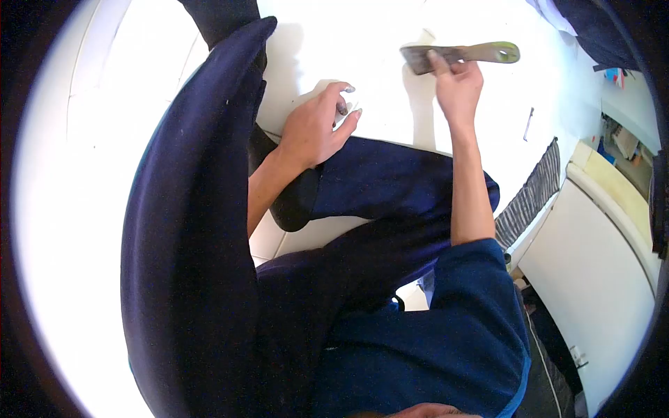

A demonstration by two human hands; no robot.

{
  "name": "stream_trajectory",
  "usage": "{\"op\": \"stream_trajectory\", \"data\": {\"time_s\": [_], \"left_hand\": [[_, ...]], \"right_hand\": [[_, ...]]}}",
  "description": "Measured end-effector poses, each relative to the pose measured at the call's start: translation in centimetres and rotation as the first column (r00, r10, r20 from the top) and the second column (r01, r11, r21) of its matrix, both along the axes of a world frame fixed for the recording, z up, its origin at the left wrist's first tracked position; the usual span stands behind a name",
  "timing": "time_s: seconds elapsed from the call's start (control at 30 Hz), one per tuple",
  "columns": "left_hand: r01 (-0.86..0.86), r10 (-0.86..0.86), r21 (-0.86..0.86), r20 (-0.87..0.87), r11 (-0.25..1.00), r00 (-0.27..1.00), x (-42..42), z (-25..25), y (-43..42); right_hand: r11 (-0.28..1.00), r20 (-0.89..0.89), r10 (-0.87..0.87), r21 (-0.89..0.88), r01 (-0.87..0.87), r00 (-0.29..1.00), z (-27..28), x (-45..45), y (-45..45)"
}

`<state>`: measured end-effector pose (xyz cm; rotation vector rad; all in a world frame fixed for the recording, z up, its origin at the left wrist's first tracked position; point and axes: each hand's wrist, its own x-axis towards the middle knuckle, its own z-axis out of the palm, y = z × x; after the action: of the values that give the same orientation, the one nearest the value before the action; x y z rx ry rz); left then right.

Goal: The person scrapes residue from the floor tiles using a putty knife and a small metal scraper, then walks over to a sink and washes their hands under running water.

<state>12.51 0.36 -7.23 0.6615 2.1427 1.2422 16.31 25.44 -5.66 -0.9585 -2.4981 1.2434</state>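
Observation:
My right hand is closed on a putty knife, raised over the white floor. Its flat grey blade points left, and the greenish handle with a hole in its end points right. My thumb lies against the blade side. Lower and to the left, my left hand is held near my bent leg, thumb and forefinger apart. Dark smudges show on its fingertips. A small whitish bit appears by those fingers; whether they touch it I cannot tell.
My legs in dark trousers frame the white tiled floor. A thin metal-looking rod lies to the right. Beyond it are a striped cloth and a white cabinet-like panel. Dark fabric hangs at the upper right.

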Motion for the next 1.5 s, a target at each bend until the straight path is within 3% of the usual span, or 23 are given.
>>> {"op": "stream_trajectory", "data": {"time_s": [0.07,0.17,0.2,0.33,0.43,0.47,0.5,0.57,0.67,0.7,0.8,0.83,0.9,0.97,1.1,1.13,1.23,1.3,1.37,1.5], "left_hand": [[0.004,-0.003,-0.020,0.055,1.000,0.998,0.0,0.4,0.0],[0.014,-0.012,-0.028,0.065,1.000,0.998,-0.1,0.4,0.3],[0.018,-0.017,-0.026,0.022,1.000,1.000,-0.1,0.1,0.3],[0.012,-0.012,-0.029,-0.003,0.999,1.000,0.1,-0.3,0.0],[0.026,-0.026,-0.038,0.017,0.999,1.000,0.1,-0.2,0.2],[0.022,-0.022,-0.034,-0.008,0.999,1.000,0.1,-0.3,0.2],[0.020,-0.021,-0.038,-0.035,0.999,0.999,0.1,-0.5,0.3],[0.027,-0.029,-0.057,-0.036,0.998,0.999,0.2,-0.4,0.1],[0.036,-0.037,-0.076,-0.009,0.996,0.999,0.1,-0.1,0.3],[0.047,-0.049,-0.089,-0.024,0.995,0.999,0.2,-0.2,0.3],[0.048,-0.053,-0.126,-0.033,0.991,0.998,0.3,-0.2,0.1],[0.051,-0.055,-0.136,-0.028,0.989,0.998,0.4,-0.1,0.0],[0.049,-0.054,-0.137,-0.032,0.989,0.998,0.5,-0.2,0.1],[0.045,-0.051,-0.134,-0.043,0.990,0.998,0.5,-0.2,0.1],[0.053,-0.060,-0.142,-0.045,0.988,0.997,0.8,-0.1,-0.2],[0.056,-0.063,-0.128,-0.052,0.990,0.997,0.6,-0.1,0.0],[0.050,-0.058,-0.133,-0.055,0.990,0.997,0.6,-0.4,0.0],[0.053,-0.060,-0.132,-0.053,0.990,0.997,0.5,-0.3,0.0],[0.061,-0.067,-0.149,-0.037,0.987,0.997,0.6,-0.2,0.0],[0.056,-0.064,-0.153,-0.052,0.987,0.997,0.5,0.0,0.2]], "right_hand": [[0.994,0.056,0.110,0.024,-0.111,0.992,-0.1,1.1,-1.6],[0.987,0.267,-0.084,0.155,0.043,0.960,1.9,-0.5,0.2],[0.975,-0.076,-0.165,-0.161,0.151,0.983,0.8,-1.2,0.9],[0.991,0.001,0.109,0.075,-0.109,0.994,-0.9,1.9,-1.7],[0.986,0.194,-0.042,0.166,0.010,0.980,1.0,0.5,0.2],[0.989,-0.030,-0.141,-0.041,0.139,0.990,-1.9,0.8,2.7],[0.968,-0.168,-0.178,-0.208,0.141,0.970,-2.7,0.9,2.6],[0.998,0.076,0.014,0.054,-0.018,0.997,0.6,1.0,-1.1],[0.995,0.062,0.032,0.094,-0.038,0.998,-2.1,2.0,-0.3],[0.977,0.155,-0.089,0.208,0.056,0.984,0.1,1.2,0.0],[0.998,-0.054,-0.050,-0.046,0.048,0.997,0.5,1.5,-0.6],[0.999,0.029,0.034,0.014,-0.035,0.999,-0.7,2.3,-1.8],[0.991,0.032,0.098,0.088,-0.101,0.995,-0.8,2.9,-2.6],[0.983,0.155,-0.096,0.172,0.068,0.983,1.1,1.8,-1.2],[0.998,0.065,-0.006,0.055,0.003,0.998,0.0,2.7,-2.6],[0.983,0.010,0.089,0.161,-0.089,0.996,-1.1,3.2,-3.3],[0.976,0.102,-0.078,0.209,0.055,0.992,1.0,1.9,-0.9],[0.985,-0.146,-0.165,-0.076,0.156,0.975,-0.6,1.8,0.8],[0.995,0.136,0.044,0.078,-0.055,0.990,0.9,2.4,-2.4],[0.987,0.133,-0.056,0.158,0.034,0.990,-0.2,2.1,-0.7]]}}
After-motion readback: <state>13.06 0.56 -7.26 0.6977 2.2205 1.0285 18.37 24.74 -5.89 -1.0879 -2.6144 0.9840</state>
